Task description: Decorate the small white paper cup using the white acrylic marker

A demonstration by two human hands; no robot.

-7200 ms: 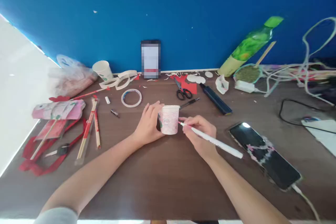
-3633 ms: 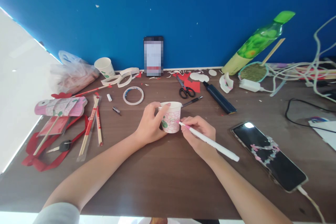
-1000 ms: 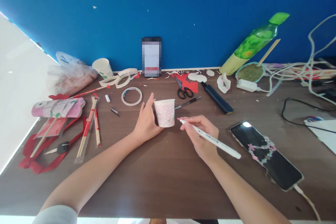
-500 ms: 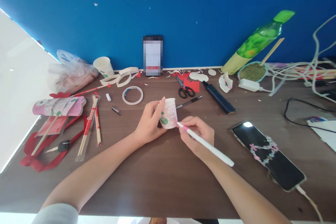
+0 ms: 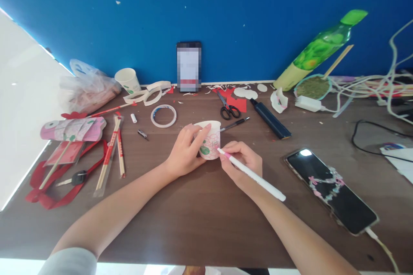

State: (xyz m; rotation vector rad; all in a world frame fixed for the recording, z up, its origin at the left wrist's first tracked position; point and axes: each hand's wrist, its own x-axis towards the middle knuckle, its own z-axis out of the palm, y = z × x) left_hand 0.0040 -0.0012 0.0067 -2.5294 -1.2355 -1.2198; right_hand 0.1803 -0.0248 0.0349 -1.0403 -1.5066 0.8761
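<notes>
A white paper cup point(image 5: 211, 144) with pink scalloped line drawing and a green leaf print is held in my left hand point(image 5: 185, 148), fingers over its left side and rim. My right hand point(image 5: 243, 163) grips a white marker pen point(image 5: 254, 176) with a pink band near its tip. The marker's tip touches the cup's right side, low down. Behind the cup a black pen point(image 5: 235, 123) lies on the table, and scissors point(image 5: 229, 111) with black handles rest beyond it.
A tape roll point(image 5: 163, 116), another paper cup point(image 5: 127, 80) and wrapped chopsticks point(image 5: 109, 154) lie to the left. Rightward are a dark blue case point(image 5: 270, 119), a phone point(image 5: 332, 191) on a cable and a green bottle point(image 5: 316, 53). A second phone point(image 5: 189, 68) leans on the blue wall.
The cup has turned and tilted slightly, so more of its rim and pink drawing shows. The marker stays against its side; my right hand has barely shifted.
</notes>
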